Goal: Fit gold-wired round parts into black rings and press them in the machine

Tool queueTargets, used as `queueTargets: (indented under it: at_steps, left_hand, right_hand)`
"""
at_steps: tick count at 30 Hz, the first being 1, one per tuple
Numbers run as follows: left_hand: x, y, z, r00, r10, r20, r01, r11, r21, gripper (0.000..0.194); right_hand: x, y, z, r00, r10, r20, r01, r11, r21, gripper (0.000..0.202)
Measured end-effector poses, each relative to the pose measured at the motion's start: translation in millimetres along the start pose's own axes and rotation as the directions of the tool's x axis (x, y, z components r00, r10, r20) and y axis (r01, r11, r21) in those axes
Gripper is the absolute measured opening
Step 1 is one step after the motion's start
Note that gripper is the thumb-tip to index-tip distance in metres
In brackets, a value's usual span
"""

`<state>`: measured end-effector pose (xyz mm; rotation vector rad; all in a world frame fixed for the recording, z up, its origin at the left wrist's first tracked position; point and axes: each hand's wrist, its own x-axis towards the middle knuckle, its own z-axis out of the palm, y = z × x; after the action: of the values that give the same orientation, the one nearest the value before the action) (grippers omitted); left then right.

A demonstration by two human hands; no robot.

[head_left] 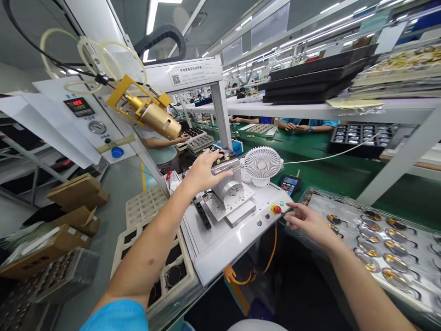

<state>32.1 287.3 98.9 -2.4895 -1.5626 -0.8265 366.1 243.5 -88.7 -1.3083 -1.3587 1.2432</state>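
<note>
My left hand (pixel 204 172) reaches over the metal fixture (pixel 230 186) on the white machine base, thumb stretched out and fingers extended at the black top block (pixel 225 158). Whether the fingertips touch the small parts there, I cannot tell. My right hand (pixel 306 221) is at the front right corner of the base, index finger extended beside the green button (pixel 282 203), with the other fingers slightly bent and nothing visible in them. The red emergency stop button (pixel 276 209) is just left of it. A gold cylindrical machine head (pixel 160 120) hangs above and left of the fixture.
A white fan (pixel 262 164) and a handheld controller (pixel 290 183) stand behind the buttons. On the right lies a tray (pixel 319 202) of round parts with dark tails. Compartment trays (pixel 189 271) sit at the left. Co-workers' hands (pixel 299 127) show across the green bench.
</note>
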Motion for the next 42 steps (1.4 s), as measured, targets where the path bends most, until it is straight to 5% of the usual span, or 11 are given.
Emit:
queueTargets:
  at_steps: [6,11,15,17,20,25,28,33,37,40,42]
  left_hand:
    - [-26.6,1.2,-12.0,0.999,0.023,0.026,-0.021,0.998,-0.062,0.073]
    - [-128.1,40.7,-15.8,0.99,0.142,0.006,-0.141,0.983,-0.117,0.052]
    - [-205.8,64.1,25.3,0.99,0.062,0.13,-0.009,0.928,-0.374,0.041]
    - [-228.1,75.3,65.9,0.961,-0.106,0.255,0.233,0.808,-0.541,0.031]
    - [-247.3,97.4,133.9,0.843,-0.33,0.424,0.533,0.409,-0.741,0.034]
    - [-264.6,122.5,197.6,0.747,-0.371,0.551,0.504,-0.225,-0.834,0.062]
    - [-270.0,124.9,206.3,0.759,-0.325,0.564,0.448,-0.366,-0.815,0.064]
    - [-273.4,124.0,213.7,0.758,-0.359,0.544,0.387,-0.423,-0.82,0.057]
    - [-277.8,118.1,212.9,0.726,-0.398,0.56,0.43,-0.372,-0.823,0.053]
    - [-283.1,111.8,208.1,0.717,-0.389,0.578,0.478,-0.33,-0.814,0.052]
    - [-286.4,108.5,205.5,0.711,-0.384,0.589,0.5,-0.313,-0.807,0.051]
  right_hand:
    - [15.1,37.3,18.3,0.979,0.18,0.099,-0.156,0.965,-0.212,0.103]
    - [17.1,44.5,23.8,0.984,0.14,0.107,-0.104,0.952,-0.288,0.1]
    - [19.2,39.0,20.1,0.988,0.128,0.09,-0.098,0.955,-0.281,0.101]
    - [17.9,33.5,16.0,0.985,0.132,0.109,-0.101,0.962,-0.253,0.097]
    - [-0.1,30.4,13.2,0.984,0.121,0.127,-0.09,0.969,-0.229,0.081]
    - [-71.3,55.2,41.6,0.919,-0.233,0.319,0.234,0.972,0.035,0.067]
    - [-105.6,78.4,67.9,0.86,-0.45,0.24,0.431,0.893,0.128,0.075]
    - [-116.5,87.4,84.5,0.843,-0.515,0.154,0.511,0.857,0.066,0.071]
    - [-83.0,61.2,40.8,0.828,-0.465,0.312,0.543,0.804,-0.243,0.06]
    - [-39.4,34.9,-25.1,0.985,-0.173,0.02,0.123,0.605,-0.787,0.022]
    - [-11.7,22.1,-69.1,0.985,-0.115,-0.127,-0.054,0.496,-0.866,0.017]
